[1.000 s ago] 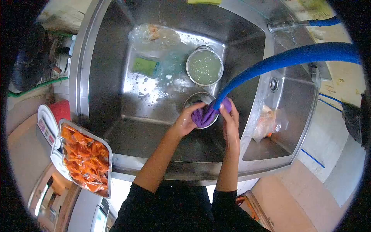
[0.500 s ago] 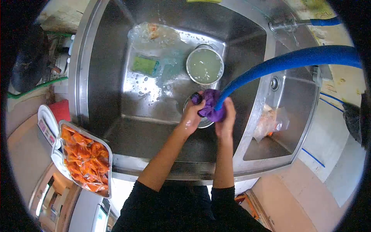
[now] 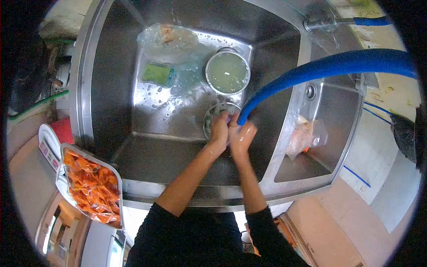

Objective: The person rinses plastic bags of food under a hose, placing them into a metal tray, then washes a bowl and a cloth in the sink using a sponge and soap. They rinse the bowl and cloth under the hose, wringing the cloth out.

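Both hands are together over a round metal bowl [image 3: 207, 126] in the large sink, below the end of a blue hose [image 3: 284, 81]. My left hand [image 3: 219, 130] has its fingers curled around a purple cloth [image 3: 229, 119], of which only a small bit shows. Beside it, my right hand [image 3: 242, 137] is closed on the same cloth, close to the hose end. Water runs around the fingers. Just behind the bowl stands a round metal pot [image 3: 228, 72] full of cloudy, greenish water.
A green sponge [image 3: 156, 74] and a clear plastic bag [image 3: 171, 41] lie at the sink's back left. The small right basin holds another bag [image 3: 301, 139]. At the left, a tray [image 3: 121, 196] carries bagged orange food beside a white scale [image 3: 49, 147].
Both hands have moved slightly down into the bowl and closed in around the purple cloth, which is now mostly hidden. The hose end has shifted left, and the whole view has moved a little.
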Demonstrator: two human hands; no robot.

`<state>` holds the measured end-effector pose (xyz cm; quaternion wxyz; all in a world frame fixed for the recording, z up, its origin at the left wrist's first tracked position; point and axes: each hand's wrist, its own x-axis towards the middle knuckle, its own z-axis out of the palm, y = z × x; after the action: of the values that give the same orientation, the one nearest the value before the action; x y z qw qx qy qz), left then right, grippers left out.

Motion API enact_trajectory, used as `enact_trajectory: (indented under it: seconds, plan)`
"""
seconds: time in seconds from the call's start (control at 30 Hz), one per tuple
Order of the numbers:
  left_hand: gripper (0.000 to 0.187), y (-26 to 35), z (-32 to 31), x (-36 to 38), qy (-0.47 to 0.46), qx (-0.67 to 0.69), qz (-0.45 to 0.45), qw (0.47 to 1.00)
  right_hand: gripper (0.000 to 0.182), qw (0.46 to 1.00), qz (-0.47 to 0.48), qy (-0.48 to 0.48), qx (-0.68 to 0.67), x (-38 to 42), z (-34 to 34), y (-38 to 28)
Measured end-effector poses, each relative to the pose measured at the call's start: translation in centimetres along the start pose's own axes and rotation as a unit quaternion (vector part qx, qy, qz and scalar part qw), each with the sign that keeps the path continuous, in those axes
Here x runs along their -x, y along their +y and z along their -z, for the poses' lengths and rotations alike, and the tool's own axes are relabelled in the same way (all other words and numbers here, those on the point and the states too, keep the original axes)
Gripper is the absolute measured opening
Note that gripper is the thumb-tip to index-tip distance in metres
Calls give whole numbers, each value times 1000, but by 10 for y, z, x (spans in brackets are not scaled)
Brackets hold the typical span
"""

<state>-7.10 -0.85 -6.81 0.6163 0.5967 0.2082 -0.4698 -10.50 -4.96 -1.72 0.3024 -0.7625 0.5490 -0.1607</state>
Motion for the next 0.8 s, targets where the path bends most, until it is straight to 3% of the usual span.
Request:
enact_trajectory:
  seconds: [0.03, 0.07, 0.13, 0.2, 0.23, 0.27, 0.3, 0.37, 0.4, 0.43, 0.5, 0.53, 0.7, 0.73, 0.8]
  plan:
    - [34, 12, -3, 22, 6, -9, 65, 998, 34, 997, -11, -43, 69, -20, -1, 11]
    - [34, -9, -1, 21, -5, -101, -71, 992, 35, 992, -103, -73, 30, -38, -1, 15]
    - [35, -12, -1, 9, -16, -189, -215, 958, 36, 995, -81, -40, -34, -25, 4, 8]
    - [34, 19, -1, 18, -70, -147, -39, 986, 40, 983, -94, 22, -154, 2, 11, -6]
    - [32, 33, 3, 15, -117, -65, 0, 991, 24, 981, -104, -57, -156, 17, 23, -5]
    - [28, 47, 1, 11, -110, 12, 46, 993, 18, 975, -106, -68, -185, 21, 27, -10]
    - [25, 58, 0, 9, -101, 88, 93, 987, 27, 968, -108, -81, -214, 23, 29, -13]
    - [22, 74, 5, 11, -125, 124, 48, 983, 46, 925, -157, -175, -299, 15, 37, 21]
    - [23, 80, 10, 13, -150, 159, 5, 976, 43, 891, -206, -201, -352, 5, 55, -3]
    - [23, 85, 17, 16, -148, 157, 6, 976, 43, 889, -209, -202, -353, 0, 68, -13]
    - [31, 94, 32, 18, -223, 153, -25, 962, 43, 800, -277, -315, -430, -10, 88, -21]
    - [40, 94, 39, 19, -217, 124, -34, 968, 43, 801, -275, -313, -429, -12, 91, -18]
    - [46, 120, 67, 30, -213, -6, -111, 971, 18, 872, -201, -340, -288, -17, 93, -1]
    - [46, 129, 72, 31, -260, -69, -133, 954, 12, 904, -138, -322, -245, -21, 93, 0]
    - [46, 147, 70, 39, -307, -132, -155, 930, 11, 917, -114, -303, -234, -28, 86, 4]
